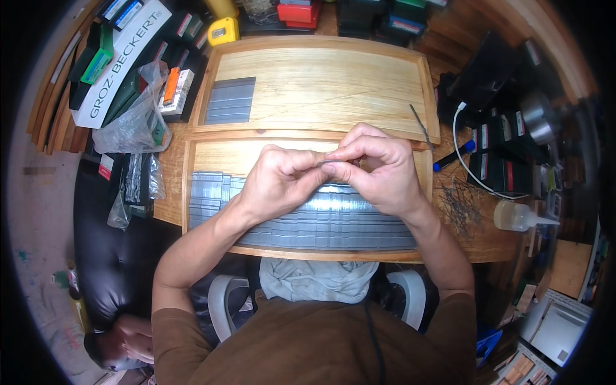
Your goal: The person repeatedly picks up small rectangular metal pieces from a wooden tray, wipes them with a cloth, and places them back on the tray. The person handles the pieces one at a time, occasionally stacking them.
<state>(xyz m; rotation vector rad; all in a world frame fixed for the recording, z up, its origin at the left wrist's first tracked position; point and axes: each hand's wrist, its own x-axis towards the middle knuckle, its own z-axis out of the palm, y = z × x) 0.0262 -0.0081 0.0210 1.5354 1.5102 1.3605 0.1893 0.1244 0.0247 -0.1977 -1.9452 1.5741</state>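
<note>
My left hand (279,179) and my right hand (378,163) meet over the near wooden tray (301,255). Between their fingertips is a thin dark metal piece (330,162), mostly covered by thumbs and forefingers, so its full shape is hidden. Both hands are closed in a pinch. Below them, rows of flat grey metal needles or strips (321,224) lie packed side by side in the tray. Behind it, the far wooden tray (340,83) has a small block of similar grey strips (231,101) at its left and one thin dark strip (420,123) by its right rim.
Loose thin metal pieces (461,202) lie scattered on the table at right, near a blue marker (454,156), a white cable (457,128) and a squeeze bottle (513,216). Boxes and a plastic bag (131,131) crowd the left; a yellow tape measure (223,31) stands behind.
</note>
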